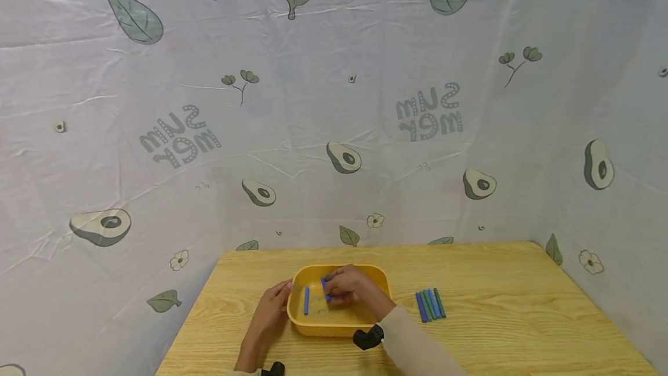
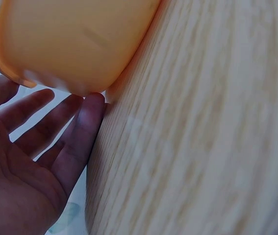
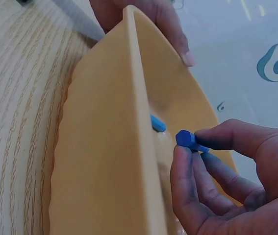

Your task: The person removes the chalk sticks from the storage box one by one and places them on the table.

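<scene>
In the head view my right hand (image 1: 347, 285) is inside a yellow tray (image 1: 339, 331). It pinches a blue crayon (image 3: 184, 138) between thumb and fingers; the right wrist view shows the crayon's six-sided end and blue smudges on the fingers. A second blue crayon (image 1: 306, 300) lies on the tray floor, left of this hand. Bluish specks mark the floor. At the tray's left side is my left hand (image 1: 272, 309), its thumb at the rim. The left wrist view shows its fingers (image 2: 92, 110) extended and touching the tray's outer wall.
Several blue and green crayons (image 1: 430, 305) lie side by side on the wooden table (image 1: 511, 300), right of the tray. Behind the table hangs a pale sheet (image 1: 313, 115) printed with avocados and leaves.
</scene>
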A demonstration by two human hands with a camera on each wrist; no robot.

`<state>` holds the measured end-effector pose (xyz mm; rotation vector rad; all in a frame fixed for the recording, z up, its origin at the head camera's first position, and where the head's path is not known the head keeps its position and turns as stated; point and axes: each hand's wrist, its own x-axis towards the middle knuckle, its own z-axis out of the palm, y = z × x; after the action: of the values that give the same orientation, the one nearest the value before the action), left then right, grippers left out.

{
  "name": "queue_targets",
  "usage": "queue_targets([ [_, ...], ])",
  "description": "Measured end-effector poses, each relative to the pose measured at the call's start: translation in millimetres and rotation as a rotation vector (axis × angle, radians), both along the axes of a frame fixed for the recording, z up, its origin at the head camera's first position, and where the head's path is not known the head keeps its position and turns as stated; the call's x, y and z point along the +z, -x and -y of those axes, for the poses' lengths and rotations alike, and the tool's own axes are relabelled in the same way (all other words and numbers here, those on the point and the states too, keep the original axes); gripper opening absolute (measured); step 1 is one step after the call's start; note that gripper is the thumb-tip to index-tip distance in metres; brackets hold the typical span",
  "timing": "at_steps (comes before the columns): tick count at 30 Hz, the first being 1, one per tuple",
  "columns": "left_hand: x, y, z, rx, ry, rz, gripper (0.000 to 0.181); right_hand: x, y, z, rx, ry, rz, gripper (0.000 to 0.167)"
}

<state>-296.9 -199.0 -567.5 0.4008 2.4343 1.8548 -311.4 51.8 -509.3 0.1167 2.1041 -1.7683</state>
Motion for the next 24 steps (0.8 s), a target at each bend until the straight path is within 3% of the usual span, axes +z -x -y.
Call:
queue_targets([
  [20,0.7,-0.2,-1.4,-0.003,-0.070,0.088,0.057,12.3,-5.1,-19,0.037,-0.005,-0.018,0.046],
  [24,1.3,-1.0,-1.3,-0.002,-0.063,0.071,0.057,16.0,-6.2,-25,0.031,-0.021,-0.027,0.046],
])
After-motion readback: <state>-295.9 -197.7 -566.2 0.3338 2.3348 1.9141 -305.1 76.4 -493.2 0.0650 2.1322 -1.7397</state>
